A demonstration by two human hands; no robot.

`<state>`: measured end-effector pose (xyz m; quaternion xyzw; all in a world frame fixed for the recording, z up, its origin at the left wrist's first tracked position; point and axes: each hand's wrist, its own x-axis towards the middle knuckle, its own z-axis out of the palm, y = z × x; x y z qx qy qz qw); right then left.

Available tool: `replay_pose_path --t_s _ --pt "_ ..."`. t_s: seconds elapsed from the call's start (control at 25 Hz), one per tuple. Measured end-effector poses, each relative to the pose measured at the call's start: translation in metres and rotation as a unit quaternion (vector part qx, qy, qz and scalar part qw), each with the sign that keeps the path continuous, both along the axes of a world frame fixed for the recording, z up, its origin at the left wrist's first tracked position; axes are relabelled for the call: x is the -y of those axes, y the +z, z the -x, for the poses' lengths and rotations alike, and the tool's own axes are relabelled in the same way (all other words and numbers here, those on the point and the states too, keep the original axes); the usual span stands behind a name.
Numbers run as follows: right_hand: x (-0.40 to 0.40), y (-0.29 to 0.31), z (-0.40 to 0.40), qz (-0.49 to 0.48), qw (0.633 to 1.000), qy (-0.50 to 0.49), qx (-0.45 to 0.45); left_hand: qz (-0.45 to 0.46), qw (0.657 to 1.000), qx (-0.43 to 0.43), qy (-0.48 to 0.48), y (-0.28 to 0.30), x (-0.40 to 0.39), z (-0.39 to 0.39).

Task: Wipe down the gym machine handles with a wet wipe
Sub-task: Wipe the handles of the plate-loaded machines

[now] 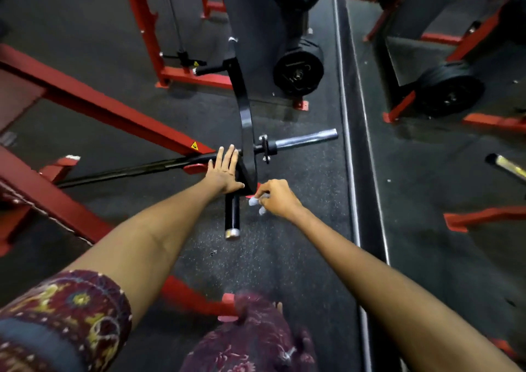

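Head view — right hand [277,199] pinches wet wipe [256,202] beside handle [232,215] — left hand [225,172] flat, open.

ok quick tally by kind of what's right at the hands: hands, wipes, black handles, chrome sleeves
hands: 2, left hand and right hand
wipes: 1, wipe in the right hand
black handles: 1, handle
chrome sleeves: 1, sleeve
total: 5
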<state>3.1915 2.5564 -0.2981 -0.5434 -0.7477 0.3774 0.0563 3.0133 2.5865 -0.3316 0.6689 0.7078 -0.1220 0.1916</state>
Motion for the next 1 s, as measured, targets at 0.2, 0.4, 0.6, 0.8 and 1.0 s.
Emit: replay_pose_path --t_s 0.2,0.4,0.6,0.8,1.0 --pt "-0.044 0.023 -0.013 -0.032 0.997 0.068 -0.009 -0.083 0.995 0.012 0.06 0.004 0.018 -0.019" --pt "-0.077 0.029 0.002 -0.018 0.992 0.096 -0.077 -0.128 0.958 0.042 0.252 -0.014 0.058 -0.057" --pt "-0.118 0.029 0.03 -0.059 0.981 0.176 -0.053 -0.104 0.933 -0.006 0.344 -0.018 0.057 -0.069" --pt "-0.155 0.033 0.053 -0.045 0.962 0.263 -0.054 -0.071 0.915 -0.095 0.385 -0.02 0.049 -0.084" --pt "-0.151 0.006 0.062 -0.122 0.925 0.359 -0.032 -0.082 0.91 -0.169 0.368 -0.027 0.048 -0.088"
